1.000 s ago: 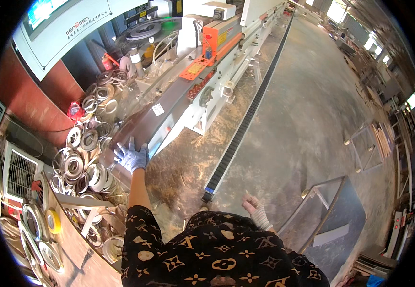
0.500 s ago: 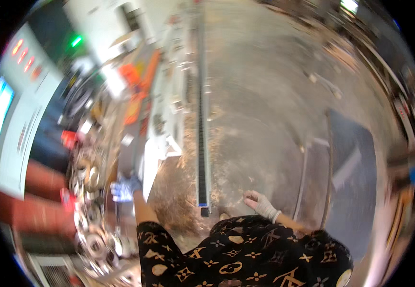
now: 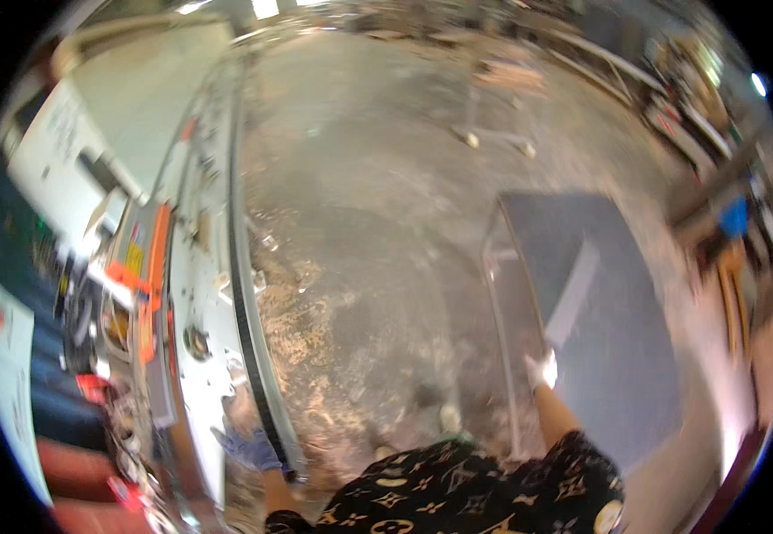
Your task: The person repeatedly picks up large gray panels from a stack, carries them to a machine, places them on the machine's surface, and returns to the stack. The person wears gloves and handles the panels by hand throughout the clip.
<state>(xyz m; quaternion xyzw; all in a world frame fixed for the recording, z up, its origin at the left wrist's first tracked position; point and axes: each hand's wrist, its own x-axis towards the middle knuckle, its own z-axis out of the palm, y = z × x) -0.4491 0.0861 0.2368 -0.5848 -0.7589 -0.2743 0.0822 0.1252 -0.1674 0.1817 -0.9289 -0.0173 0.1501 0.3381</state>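
Note:
My left hand, in a bluish glove, hangs low beside the near end of a long black-topped rail. Its fingers are spread and hold nothing that I can see. At the left edge of a large dark grey panel is my right hand, in a white glove. Motion blur hides how its fingers lie and whether they grip that edge. A pale strip, perhaps a reflection, lies across the panel. The panel's left side sits beside a thin metal frame.
On the left runs a long machine with a white bed and an orange guard. Sawdust covers the floor by the rail. A small wheeled cart stands farther off. Wooden pieces stand at the right.
My view has swung right, so the machine sits farther left and the panel nearer the middle. My right hand has reached out to the panel's edge; my left hand is now by the rail's end.

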